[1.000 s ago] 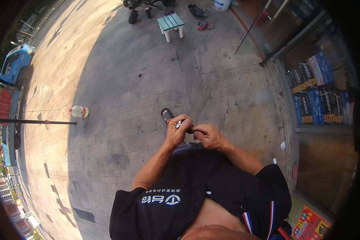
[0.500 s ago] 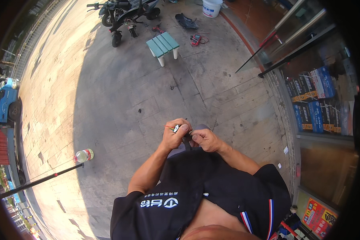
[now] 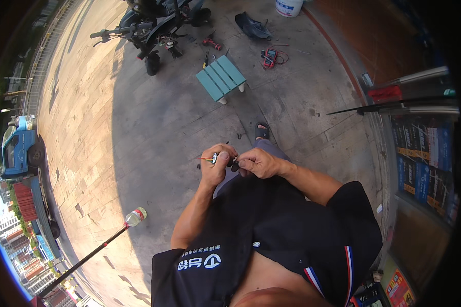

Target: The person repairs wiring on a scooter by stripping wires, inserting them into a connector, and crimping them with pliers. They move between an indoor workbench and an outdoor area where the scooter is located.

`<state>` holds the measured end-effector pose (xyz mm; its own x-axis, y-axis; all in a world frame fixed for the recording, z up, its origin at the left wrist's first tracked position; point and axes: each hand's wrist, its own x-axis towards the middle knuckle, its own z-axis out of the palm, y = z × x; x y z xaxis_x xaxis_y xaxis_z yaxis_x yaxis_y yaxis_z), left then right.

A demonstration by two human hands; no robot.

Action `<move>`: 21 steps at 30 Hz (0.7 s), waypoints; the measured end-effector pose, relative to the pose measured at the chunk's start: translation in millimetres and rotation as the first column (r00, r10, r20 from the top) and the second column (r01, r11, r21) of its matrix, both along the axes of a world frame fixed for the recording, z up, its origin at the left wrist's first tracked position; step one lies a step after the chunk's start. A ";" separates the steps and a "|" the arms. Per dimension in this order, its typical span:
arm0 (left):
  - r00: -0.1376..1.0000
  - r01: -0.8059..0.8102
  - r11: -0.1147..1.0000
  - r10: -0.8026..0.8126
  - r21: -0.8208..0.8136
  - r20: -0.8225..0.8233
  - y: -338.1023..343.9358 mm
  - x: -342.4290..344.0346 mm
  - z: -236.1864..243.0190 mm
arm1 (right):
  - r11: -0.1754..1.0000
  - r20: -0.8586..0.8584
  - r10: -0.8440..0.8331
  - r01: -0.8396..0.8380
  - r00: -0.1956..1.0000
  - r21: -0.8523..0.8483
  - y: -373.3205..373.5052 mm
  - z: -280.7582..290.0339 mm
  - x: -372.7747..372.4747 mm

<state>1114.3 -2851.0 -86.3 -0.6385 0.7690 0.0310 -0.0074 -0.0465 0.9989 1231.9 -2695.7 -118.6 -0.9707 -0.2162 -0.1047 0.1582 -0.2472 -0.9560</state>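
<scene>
Low in front of my body, my left hand (image 3: 215,165) is closed around a small white connector (image 3: 215,156) with thin red, yellow and green wires (image 3: 206,158). My right hand (image 3: 257,162) is right beside it, fingertips pinched on a small dark part (image 3: 234,166) that sits between the two hands; its shape is mostly hidden by my fingers. My dark sandal (image 3: 262,131) shows just beyond them on the paving.
Ahead stand a green slatted stool (image 3: 220,77), a partly stripped scooter (image 3: 153,30), a red tool (image 3: 211,44), a meter (image 3: 270,59), dark plastic (image 3: 252,28) and a bucket (image 3: 288,7). A bottle (image 3: 135,217) beside a pole and a blue truck (image 3: 18,148) are leftward; glass doors (image 3: 394,105) and stacked boxes (image 3: 422,163) rightward.
My view has moved forward toward the stool and scooter, which appear larger, and my other leg has come forward. Both hands stay together on the small parts, shifting slightly.
</scene>
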 end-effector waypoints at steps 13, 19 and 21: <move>0.994 -0.067 0.995 0.060 0.074 0.093 134.4 -207.9 -16.9 | 0.994 -0.019 -0.045 0.047 0.999 0.101 134.7 -8.4 -215.6; 0.983 0.182 0.979 -0.183 0.093 0.005 188.2 -359.7 -21.8 | 0.901 0.228 -0.209 0.278 0.951 -0.332 153.0 -16.8 -327.6; 0.964 0.266 0.959 -0.266 0.102 -0.010 197.6 -401.7 -18.6 | 0.879 0.244 -0.232 0.310 0.942 -0.361 159.3 -17.1 -369.1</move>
